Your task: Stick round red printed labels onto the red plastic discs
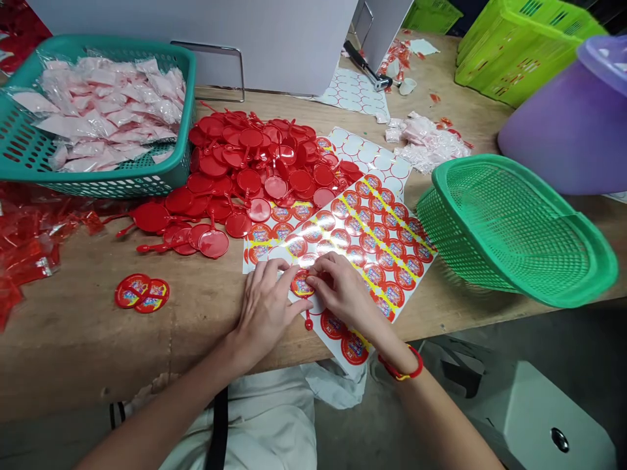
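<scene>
Head-worn view, facing forward and down, close above left hand (264, 310), right hand (343, 290)

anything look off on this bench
Two things stand out: the green plastic basket sits tilted rather than flat, and two round red labels lie by themselves on the wooden bench, away from the label sheet.

Round red sticker (302, 284) partly hidden between left hand (264, 307) and right hand (343, 290); print on the sticker sheet (386, 261) too small to read; purple plastic container (558, 117), far right of the hands, cut off by the picture's edge.
</scene>
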Tool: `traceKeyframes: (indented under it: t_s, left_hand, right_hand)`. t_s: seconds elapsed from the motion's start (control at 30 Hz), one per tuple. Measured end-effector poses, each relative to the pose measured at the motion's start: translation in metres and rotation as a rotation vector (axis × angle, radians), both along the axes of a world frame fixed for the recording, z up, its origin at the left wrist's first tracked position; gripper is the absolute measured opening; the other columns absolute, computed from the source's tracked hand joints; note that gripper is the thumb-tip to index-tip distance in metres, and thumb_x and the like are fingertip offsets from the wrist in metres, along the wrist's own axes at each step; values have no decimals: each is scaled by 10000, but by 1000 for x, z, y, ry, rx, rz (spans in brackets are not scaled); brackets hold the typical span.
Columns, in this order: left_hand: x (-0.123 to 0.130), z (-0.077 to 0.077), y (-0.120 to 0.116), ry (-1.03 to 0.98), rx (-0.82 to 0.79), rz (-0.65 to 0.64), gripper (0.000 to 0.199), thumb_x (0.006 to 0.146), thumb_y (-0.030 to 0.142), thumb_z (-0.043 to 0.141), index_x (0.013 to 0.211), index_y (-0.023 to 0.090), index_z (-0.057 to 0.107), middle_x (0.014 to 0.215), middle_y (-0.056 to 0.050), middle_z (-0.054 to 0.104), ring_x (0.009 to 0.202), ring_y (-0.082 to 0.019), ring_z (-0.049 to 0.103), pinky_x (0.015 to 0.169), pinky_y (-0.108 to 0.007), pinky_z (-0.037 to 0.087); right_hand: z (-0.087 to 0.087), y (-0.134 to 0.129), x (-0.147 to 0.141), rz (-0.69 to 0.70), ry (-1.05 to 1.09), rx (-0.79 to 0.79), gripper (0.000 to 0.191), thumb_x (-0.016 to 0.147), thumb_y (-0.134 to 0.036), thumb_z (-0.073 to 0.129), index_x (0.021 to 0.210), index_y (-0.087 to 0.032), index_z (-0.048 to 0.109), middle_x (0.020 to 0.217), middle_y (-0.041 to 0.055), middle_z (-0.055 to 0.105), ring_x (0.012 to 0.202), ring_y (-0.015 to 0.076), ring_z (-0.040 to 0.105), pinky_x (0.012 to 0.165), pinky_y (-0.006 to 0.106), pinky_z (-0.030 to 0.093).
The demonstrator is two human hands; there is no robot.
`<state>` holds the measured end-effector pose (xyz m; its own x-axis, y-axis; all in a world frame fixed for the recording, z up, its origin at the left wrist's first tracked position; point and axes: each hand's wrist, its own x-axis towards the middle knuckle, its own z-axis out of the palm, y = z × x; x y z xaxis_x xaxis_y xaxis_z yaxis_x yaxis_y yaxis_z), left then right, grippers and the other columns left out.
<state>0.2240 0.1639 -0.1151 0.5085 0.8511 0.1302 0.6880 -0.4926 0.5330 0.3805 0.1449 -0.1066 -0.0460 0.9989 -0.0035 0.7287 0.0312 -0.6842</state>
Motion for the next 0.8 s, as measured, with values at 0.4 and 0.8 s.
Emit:
traceKeyframes:
  t_s: [0.4, 0.8]
  left_hand:
    - [0, 15, 2, -564, -544, 41, 184, 768, 170, 533, 943, 200, 485, 725, 27, 559, 635, -109, 566, 564, -224, 454]
    - [-5, 41, -11, -1037, -835, 352, 372, 627, 367, 694, 875, 132, 547, 598, 45, 559, 398, -60, 522, 374, -166, 441]
  right_hand:
    - [13, -8, 0, -72, 408, -18, 169, 771, -348, 581, 735, -202, 659, 669, 16, 618, 638, 153, 542, 588, 278, 420]
    - [15, -31, -24, -142, 936, -87, 231, 660, -449, 682, 654, -218, 681, 547, 13, 638, 505, 144, 574, 507, 271, 460]
